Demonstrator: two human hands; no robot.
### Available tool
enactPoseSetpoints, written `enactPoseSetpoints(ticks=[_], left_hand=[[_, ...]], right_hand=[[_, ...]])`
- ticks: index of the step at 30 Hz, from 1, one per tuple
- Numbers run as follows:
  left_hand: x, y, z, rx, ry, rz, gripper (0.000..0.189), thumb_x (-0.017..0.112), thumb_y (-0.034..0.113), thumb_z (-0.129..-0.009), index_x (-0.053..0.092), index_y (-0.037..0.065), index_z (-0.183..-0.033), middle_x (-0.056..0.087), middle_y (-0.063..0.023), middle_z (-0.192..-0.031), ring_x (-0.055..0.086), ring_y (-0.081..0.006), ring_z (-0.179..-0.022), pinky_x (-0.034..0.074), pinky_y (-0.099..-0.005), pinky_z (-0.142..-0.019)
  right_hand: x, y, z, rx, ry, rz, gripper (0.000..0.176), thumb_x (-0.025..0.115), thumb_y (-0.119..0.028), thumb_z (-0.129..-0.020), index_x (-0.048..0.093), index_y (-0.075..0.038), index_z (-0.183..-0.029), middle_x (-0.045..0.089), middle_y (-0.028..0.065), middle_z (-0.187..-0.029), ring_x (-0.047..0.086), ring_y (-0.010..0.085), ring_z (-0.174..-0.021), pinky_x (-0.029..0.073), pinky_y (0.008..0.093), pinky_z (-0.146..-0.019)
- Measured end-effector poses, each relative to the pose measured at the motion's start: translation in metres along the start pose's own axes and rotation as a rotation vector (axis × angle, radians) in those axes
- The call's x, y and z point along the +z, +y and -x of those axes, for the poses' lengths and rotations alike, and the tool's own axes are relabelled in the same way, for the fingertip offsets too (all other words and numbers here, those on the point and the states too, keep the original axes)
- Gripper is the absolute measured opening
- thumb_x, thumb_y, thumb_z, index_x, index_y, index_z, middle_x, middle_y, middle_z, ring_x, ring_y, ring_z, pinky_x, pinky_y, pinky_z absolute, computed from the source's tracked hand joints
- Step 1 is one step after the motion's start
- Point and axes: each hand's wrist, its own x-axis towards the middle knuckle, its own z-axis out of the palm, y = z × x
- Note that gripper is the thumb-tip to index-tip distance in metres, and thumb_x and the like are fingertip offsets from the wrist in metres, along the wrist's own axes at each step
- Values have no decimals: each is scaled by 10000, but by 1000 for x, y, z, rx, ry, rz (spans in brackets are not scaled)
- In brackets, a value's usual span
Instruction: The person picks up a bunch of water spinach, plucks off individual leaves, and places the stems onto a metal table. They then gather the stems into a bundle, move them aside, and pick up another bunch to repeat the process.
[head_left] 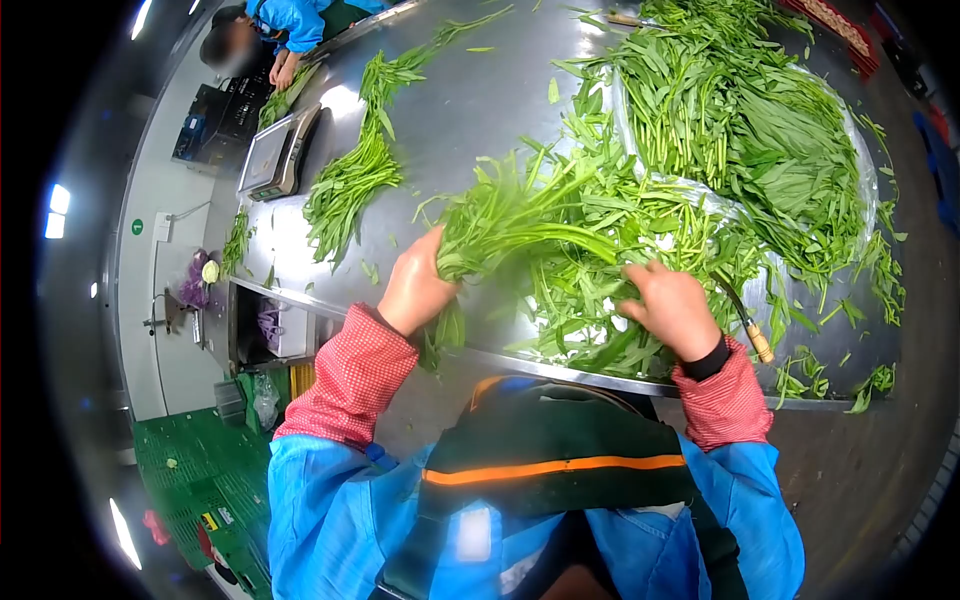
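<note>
My left hand (418, 280) is closed round a bunch of leafy green stems (510, 215) above the metal table. The bunch stretches rightward toward my right hand (672, 305), whose thumb and fingers are curled together at the stem ends; whether they grip a stem is too small to tell. Beneath and between the hands lies a loose heap of greens (580, 310). A sickle with a wooden handle (760, 342) rests just right of my right hand, its curved blade partly among the leaves.
A large pile of greens (700, 110) lies on plastic sheeting at the back right. Bundled greens (350, 185) and a scale (275, 155) are at the left. Another person (290, 30) handles greens at the far left. Green crates (190, 470) stand at lower left.
</note>
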Motion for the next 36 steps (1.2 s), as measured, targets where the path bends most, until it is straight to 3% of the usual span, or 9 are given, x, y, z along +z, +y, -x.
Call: enactPoseSetpoints(ticks=[9, 11, 14, 15, 19, 21, 25, 31, 36], left_hand=[[18, 24, 3, 241, 90, -116, 529, 688, 58, -762, 509, 32, -1260, 603, -225, -1068, 585, -402, -1013, 492, -410, -846], [19, 25, 5, 260, 67, -149, 589, 694, 26, -736, 481, 29, -1285, 587, -217, -1069, 584, -402, -1003, 494, -412, -837], [20, 16, 6, 260, 45, -171, 621, 631, -55, -696, 475, 28, -1292, 578, -208, -1049, 579, -403, -989, 492, -416, -820], [17, 13, 6, 250, 41, -195, 629, 613, -70, -681, 479, 30, -1287, 575, -204, -1027, 580, -402, -971, 490, -423, -810], [13, -1, 9, 304, 71, -318, 644, 583, -89, -631, 495, 25, -1258, 548, -182, -913, 571, -387, -859, 476, -440, -739], [9, -5, 8, 376, 112, -398, 633, 591, -71, -618, 502, 15, -1239, 524, -168, -858, 556, -373, -793, 462, -436, -689], [2, 3, 5, 545, 227, -613, 565, 594, 6, -663, 523, 22, -1223, 470, -101, -769, 505, -285, -673, 414, -376, -592], [6, 15, 2, 676, 288, -858, 504, 572, 45, -734, 554, 69, -1237, 444, -44, -743, 479, -205, -654, 393, -338, -579], [7, 10, 1, 658, 302, -880, 473, 580, 54, -763, 563, 95, -1234, 460, -39, -749, 482, -196, -663, 394, -325, -579]], right_hand=[[35, -60, -62, 2, 348, -329, 273, 690, -264, -807, 669, -30, -945, 641, 115, -816, 618, 290, -694, 497, 361, -625], [36, -68, -65, 89, 219, -443, 211, 686, -221, -824, 655, -27, -902, 647, 72, -798, 615, 216, -664, 492, 315, -614], [49, -51, -70, -26, 211, -1208, 65, 617, -91, -904, 623, -57, -958, 509, -75, -673, 433, 38, -528, 350, 194, -477], [32, -35, -55, 175, -45, -1465, 107, 593, -84, -913, 593, -75, -1020, 452, -70, -639, 342, 29, -463, 287, 191, -425], [11, 9, -29, -208, 97, -2083, 105, 574, -98, -909, 558, -84, -1012, 442, -5, -687, 285, 50, -469, 254, 184, -419], [-3, 16, -23, -238, 82, -2052, 55, 556, -93, -916, 532, -79, -964, 455, -7, -690, 294, 47, -483, 257, 180, -424], [-10, -5, -23, 246, 126, -1504, 46, 538, -127, -948, 515, -103, -980, 408, -47, -629, 334, 31, -474, 252, 175, -406], [53, -38, -67, 452, -51, -1112, 445, 608, -331, -935, 437, -2, -1180, 547, -2, -624, 405, 26, -427, 291, 176, -371], [76, -36, -65, 492, -87, -1384, 188, 644, -193, -911, 538, -41, -943, 468, -42, -599, 388, 39, -442, 294, 199, -397]])
